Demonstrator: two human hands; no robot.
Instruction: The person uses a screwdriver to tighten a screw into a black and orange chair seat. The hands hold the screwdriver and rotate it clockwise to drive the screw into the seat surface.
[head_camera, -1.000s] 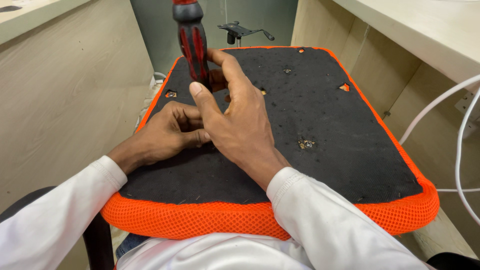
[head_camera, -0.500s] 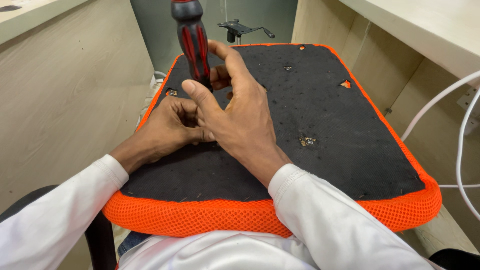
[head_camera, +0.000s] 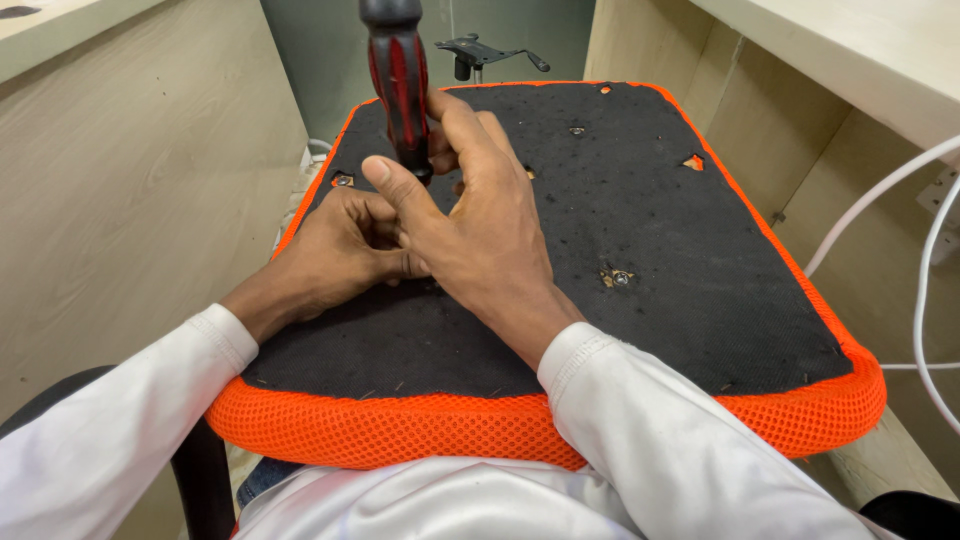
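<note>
An upturned chair seat (head_camera: 700, 290) lies across my lap, black underside up, with an orange mesh edge. My right hand (head_camera: 480, 225) grips the lower part of a red and black screwdriver (head_camera: 397, 75) that stands upright over the seat's left half. My left hand (head_camera: 335, 250) rests on the black surface beside it, fingers curled at the screwdriver's tip, which is hidden by both hands. A screw hole (head_camera: 343, 181) shows just left of the hands, another hole with a metal insert (head_camera: 615, 277) lies to the right.
Pale wooden panels rise on the left (head_camera: 130, 190) and right (head_camera: 800, 170) of the seat. A black metal chair mechanism (head_camera: 485, 52) sits on the floor beyond the seat. White cables (head_camera: 930, 240) hang at the right edge.
The view has shifted slightly. My right hand's fingers have changed their hold on the screwdriver handle a little; my left hand stays at the tip.
</note>
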